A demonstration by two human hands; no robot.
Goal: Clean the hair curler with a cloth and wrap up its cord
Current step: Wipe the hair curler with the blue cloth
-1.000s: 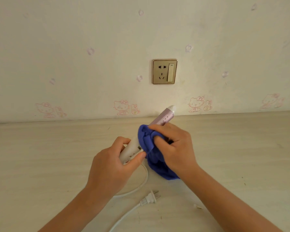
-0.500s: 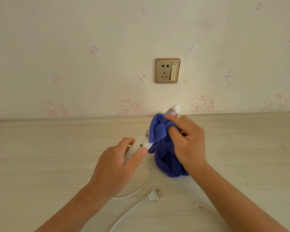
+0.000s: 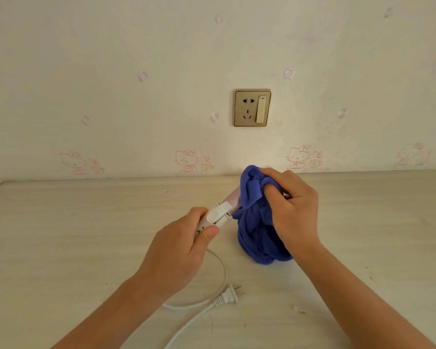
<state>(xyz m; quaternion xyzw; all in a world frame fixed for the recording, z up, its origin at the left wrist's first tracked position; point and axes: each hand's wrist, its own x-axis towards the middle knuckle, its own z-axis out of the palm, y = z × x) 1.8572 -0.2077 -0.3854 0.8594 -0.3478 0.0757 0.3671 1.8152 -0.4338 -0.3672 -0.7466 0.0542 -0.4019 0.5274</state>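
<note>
Cloth (image 3: 257, 238) is being slid tipward, pinched in R hand (image 3: 295, 212); curler (image 3: 220, 214) is being gripped by L hand (image 3: 176, 250). Risk: cloth being pulled off tip by overshoot.

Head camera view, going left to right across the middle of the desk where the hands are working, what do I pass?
left hand gripping the handle → hair curler → blue cloth wrapped over the barrel → right hand gripping the cloth. The plug lies nearer, below the curler, so it is left out.
</note>
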